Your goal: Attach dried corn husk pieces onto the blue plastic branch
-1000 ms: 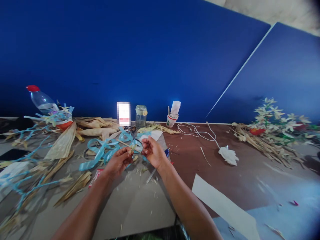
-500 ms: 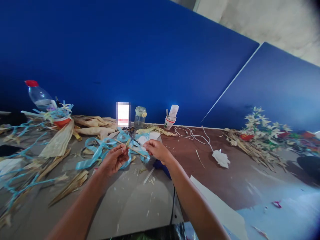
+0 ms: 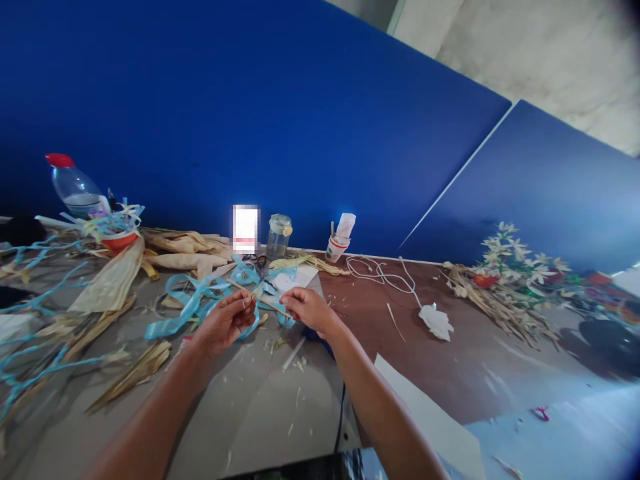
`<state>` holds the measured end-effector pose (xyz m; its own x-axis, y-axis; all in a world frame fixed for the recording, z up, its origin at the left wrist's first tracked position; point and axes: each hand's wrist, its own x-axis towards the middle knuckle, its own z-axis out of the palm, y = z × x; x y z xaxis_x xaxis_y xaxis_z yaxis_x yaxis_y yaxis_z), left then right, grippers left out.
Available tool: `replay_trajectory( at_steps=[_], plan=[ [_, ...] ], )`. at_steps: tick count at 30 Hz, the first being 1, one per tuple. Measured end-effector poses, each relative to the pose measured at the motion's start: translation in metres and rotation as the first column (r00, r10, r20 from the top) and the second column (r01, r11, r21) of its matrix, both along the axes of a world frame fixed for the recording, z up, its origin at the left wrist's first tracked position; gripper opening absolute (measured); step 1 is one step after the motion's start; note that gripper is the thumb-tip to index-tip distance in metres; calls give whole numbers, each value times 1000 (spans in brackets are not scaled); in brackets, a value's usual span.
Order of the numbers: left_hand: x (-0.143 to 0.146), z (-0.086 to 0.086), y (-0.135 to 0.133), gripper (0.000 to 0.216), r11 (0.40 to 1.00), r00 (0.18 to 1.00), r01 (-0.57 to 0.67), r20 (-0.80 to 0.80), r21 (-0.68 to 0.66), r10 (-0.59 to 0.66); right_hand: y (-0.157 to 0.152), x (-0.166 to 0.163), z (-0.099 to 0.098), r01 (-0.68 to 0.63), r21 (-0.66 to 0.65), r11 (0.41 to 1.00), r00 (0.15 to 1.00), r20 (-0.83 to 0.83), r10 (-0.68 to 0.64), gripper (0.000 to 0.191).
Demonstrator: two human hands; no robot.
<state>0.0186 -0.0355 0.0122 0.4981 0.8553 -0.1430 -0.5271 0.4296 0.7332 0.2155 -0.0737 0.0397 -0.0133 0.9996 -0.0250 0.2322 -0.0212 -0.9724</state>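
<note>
A thin pale stick (image 3: pixel 273 305) slants between my two hands above the table. My left hand (image 3: pixel 227 321) is closed, its thumb and fingers pinching the stick near a small yellowish piece (image 3: pixel 257 291) wrapped on or lying against it. My right hand (image 3: pixel 311 311) is also closed, fingertips pressed together at the stick's lower right end. Whether they hold a fine strand too is too small to tell. Light-blue ribbon (image 3: pixel 187 310) lies in loops under and beside the hands. Dark-handled scissors (image 3: pixel 261 263) lie just behind them.
Dried husks (image 3: pixel 193 261) and blue-wrapped stems (image 3: pixel 35 383) cover the left side. Along the blue partition (image 3: pixel 280 120) stand a red-capped bottle (image 3: pixel 75 187), a clear jar (image 3: pixel 279 237) and a paper cup (image 3: pixel 337 249). A white cable (image 3: pixel 383 275) and white flowers (image 3: pixel 520 257) are to the right.
My right hand has come slightly lower and closer to the stick's end. The left hand keeps its pinch. The whole view has shifted a little.
</note>
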Motion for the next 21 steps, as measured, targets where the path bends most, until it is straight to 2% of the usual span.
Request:
replay_trajectory(
  at_steps=[4,9,15,21],
  plan=[
    [4,3,-5,23,1000,999,-5,-40,-17,5,-2,-23,-5,-38,9,999,989,-143,39,15],
    [9,6,-9,27,1000,998,19,-62,-22,-21,0,-46,-8,78,85,993,968,-244,-56,9],
    [10,2,-10,25,1000,997,31,-72,-4,-31,1,-54,-11,134,72,988,912,-400,-94,9],
    [11,-1,-11,24,999,997,42,-71,10,-42,-2,-55,-11,141,55,988,876,-473,-98,7]
  ],
)
